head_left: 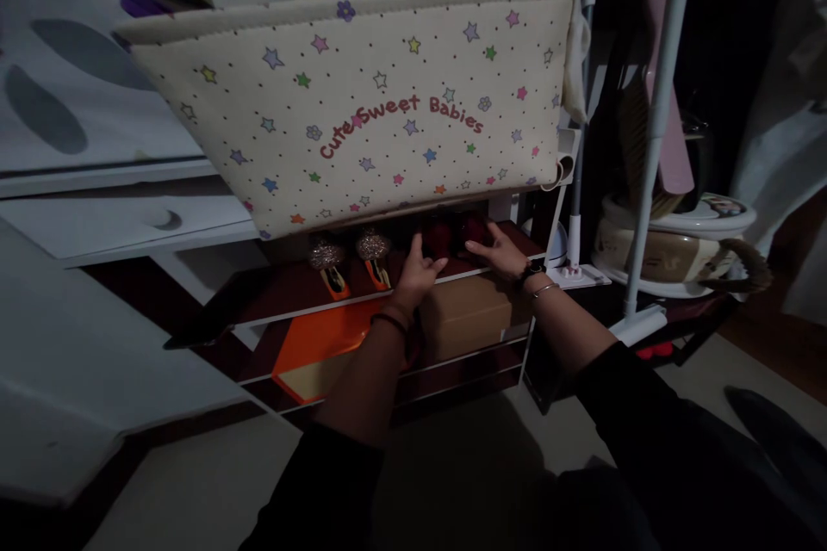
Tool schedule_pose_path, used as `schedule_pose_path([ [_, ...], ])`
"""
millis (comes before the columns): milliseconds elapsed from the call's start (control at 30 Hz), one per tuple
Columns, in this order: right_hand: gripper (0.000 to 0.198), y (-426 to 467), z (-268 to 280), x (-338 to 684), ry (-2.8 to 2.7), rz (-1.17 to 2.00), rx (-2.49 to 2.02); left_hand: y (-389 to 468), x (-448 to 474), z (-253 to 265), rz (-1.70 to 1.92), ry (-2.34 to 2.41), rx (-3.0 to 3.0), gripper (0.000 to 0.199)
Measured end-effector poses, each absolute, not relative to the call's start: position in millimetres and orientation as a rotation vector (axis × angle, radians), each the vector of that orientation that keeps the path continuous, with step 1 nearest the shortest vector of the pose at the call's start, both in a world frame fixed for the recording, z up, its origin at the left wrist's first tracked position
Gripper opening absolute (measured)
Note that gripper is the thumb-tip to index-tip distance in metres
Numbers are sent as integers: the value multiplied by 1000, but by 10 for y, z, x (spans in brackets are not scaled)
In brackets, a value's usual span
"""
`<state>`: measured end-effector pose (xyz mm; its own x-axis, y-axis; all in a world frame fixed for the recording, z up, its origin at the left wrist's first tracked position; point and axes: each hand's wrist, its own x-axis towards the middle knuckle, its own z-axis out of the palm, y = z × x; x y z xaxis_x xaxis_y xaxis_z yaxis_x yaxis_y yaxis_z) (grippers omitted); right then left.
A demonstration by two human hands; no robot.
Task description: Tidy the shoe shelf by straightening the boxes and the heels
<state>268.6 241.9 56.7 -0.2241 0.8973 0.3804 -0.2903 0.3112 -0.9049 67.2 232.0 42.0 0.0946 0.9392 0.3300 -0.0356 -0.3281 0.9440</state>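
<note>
What seem to be dark red shoes (438, 238) are set on the upper shelf (271, 291), flanked by the left hand (421, 269) and right hand (502, 255), presumably for even support; whether they are gripped by the fingers cannot be told. Glittery shoes (373, 251) are placed alongside, seemingly as a pair.

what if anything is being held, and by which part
It cannot be told: the left hand and right hand reach dark red objects, too dim to show any grip.
</note>
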Motion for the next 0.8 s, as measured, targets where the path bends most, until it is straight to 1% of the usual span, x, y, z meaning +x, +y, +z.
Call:
schedule_pose_path([
  [233, 92, 2389, 560, 2668, -1421, 1167, -658, 2323, 690, 399, 1384, 940, 1462, 112],
  [367, 93, 2379, 547, 2668, -1456, 1129, -674, 2303, 708, 401, 1411, 934, 1470, 109],
  [533, 85, 2311, 587, 2659, -1532, 891, -799, 2299, 740, 382, 1431, 1096, 1442, 105],
  [600, 88, 2256, 597, 2631, -1521, 835, -880, 2311, 758, 365, 1459, 1139, 1428, 105],
  [733, 103, 2132, 568, 2564, -1407, 846, -1023, 2312, 787, 343, 1534, 1187, 1412, 111],
  [800, 104, 2057, 535, 2559, -1349, 850, -1041, 2249, 777, 336, 1566, 1175, 1430, 110],
])
